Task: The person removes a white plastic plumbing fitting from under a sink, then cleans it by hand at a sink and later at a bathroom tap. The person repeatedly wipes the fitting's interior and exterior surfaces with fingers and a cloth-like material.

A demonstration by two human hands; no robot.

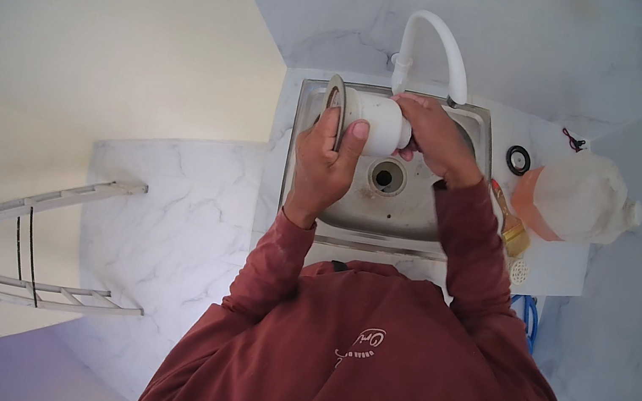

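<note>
I hold a white plastic sink drain fitting (377,118) with a metal flange on its left end, lying sideways above a steel sink (421,218). My left hand (326,163) grips the flange end, thumb across the white body. My right hand (435,135) is closed around the other end of the fitting. Below them the sink's open drain hole (386,177) shows in the basin floor. A white curved faucet (438,45) rises behind the sink.
On the marble counter to the right lie a black rubber ring (518,159), a paintbrush (510,225), a small round strainer (519,271) and a large translucent jug with orange liquid (579,199). A white ladder (28,252) lies at the left. Marble walls surround the sink.
</note>
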